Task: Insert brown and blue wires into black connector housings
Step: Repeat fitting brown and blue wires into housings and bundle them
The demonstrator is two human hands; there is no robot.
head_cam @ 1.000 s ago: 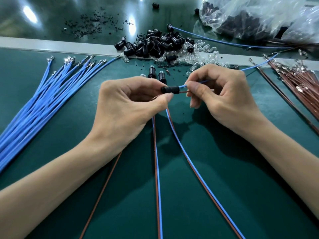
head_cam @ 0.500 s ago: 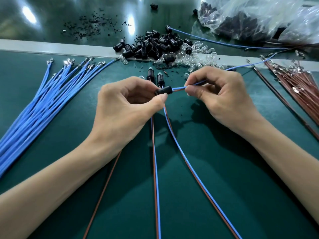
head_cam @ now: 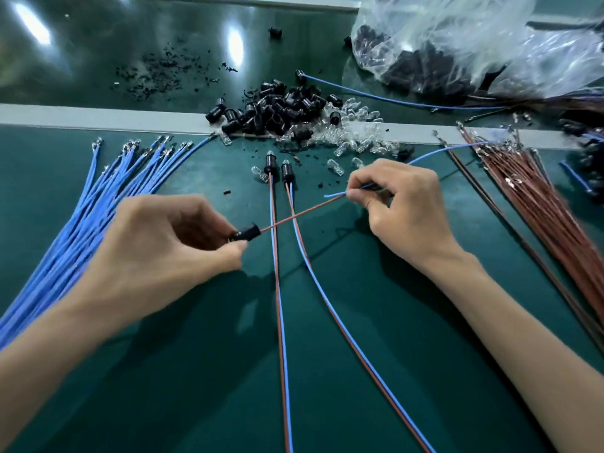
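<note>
One tabletop (head_cam: 202, 387): green work surface. Stock sits along its edges, and the centre is kept for assembly.
Plastic bag (head_cam: 474, 44): far right, holds dark parts, probably reserve housings.
Blue wire bundle (head_cam: 98, 204): fanned at the left with terminals pointing away, so a single wire can be drawn by its end.
Brown wire bundle (head_cam: 536, 197): laid the same way at the right, near the right hand.
Left hand (head_cam: 163, 243): raised over the tabletop. Its fingers (head_cam: 225, 258) are curled, and thumb and forefinger pinch the black connector housing with the wire-entry end facing right.
Right hand (head_cam: 408, 210): its fingers (head_cam: 362, 183) are pressed together, pinching both wires close to the ends for control.
Housing pile (head_cam: 281, 107): loose black housings with clear bulbs beside them, at the far centre.
Finished assemblies (head_cam: 270, 165): two lie side by side between the hands, leads trailing toward the person.
Black connector housing (head_cam: 245, 232): at the left fingertips, well apart from the right hand.
Brown wire (head_cam: 304, 212): stretched taut from the housing to the right fingers. It appears to be seated in the housing, though the seating cannot be confirmed.
Blue wire (head_cam: 335, 193): its free end projects just past the right fingertips and points toward the housing but is apart from it. It is judged not yet inserted, and the next move needs its tip aligned with the housing's open cavity.
</note>
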